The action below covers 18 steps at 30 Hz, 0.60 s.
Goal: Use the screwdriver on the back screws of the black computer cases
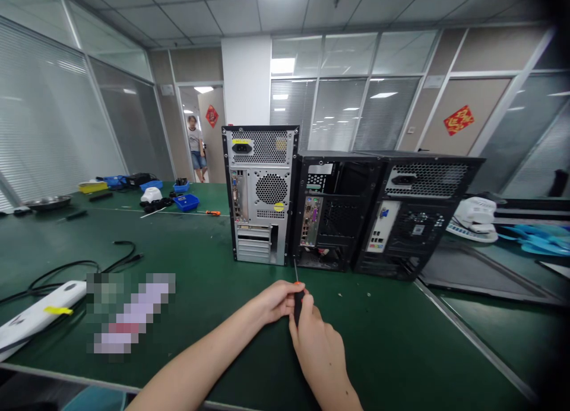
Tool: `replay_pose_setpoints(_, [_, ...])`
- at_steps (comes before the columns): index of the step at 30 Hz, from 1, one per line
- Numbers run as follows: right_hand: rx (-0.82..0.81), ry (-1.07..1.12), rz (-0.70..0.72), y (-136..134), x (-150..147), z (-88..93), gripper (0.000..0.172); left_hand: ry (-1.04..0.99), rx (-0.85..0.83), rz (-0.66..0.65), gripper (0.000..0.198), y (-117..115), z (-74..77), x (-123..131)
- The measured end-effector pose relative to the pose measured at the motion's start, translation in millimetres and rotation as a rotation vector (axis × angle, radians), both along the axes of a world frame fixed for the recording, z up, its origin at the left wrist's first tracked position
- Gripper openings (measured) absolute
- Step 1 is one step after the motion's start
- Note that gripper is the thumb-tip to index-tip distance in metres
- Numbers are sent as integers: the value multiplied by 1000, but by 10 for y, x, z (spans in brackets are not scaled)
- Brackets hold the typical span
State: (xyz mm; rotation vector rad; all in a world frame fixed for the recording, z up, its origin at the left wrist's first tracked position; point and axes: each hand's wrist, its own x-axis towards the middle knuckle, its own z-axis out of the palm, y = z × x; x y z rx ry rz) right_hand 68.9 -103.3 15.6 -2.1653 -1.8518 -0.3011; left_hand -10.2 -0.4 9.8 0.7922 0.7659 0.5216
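Observation:
Both my hands meet low in the middle of the view over the green table (191, 262). My left hand (276, 300) and my right hand (315, 340) are both closed round the black and orange handle of a screwdriver (297, 298). Its thin shaft points up toward the lower right corner of a silver-backed computer case (262, 192). Two black cases stand right of it: an open one (335, 212) and a tilted one (412, 218). All three show their rear panels to me.
A white power strip (38, 313) and black cables (66, 271) lie at the left. Blue bins (186, 202), tools and a metal bowl (47, 202) sit at the far left. White and blue items (478, 218) lie at the right. A person (196, 146) stands in the far doorway.

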Motion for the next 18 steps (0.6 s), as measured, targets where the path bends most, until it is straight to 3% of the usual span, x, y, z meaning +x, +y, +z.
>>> replay_pose_setpoints(18, [9, 99, -27, 2, -5, -9, 11, 55, 78, 11, 25, -57, 76, 30])
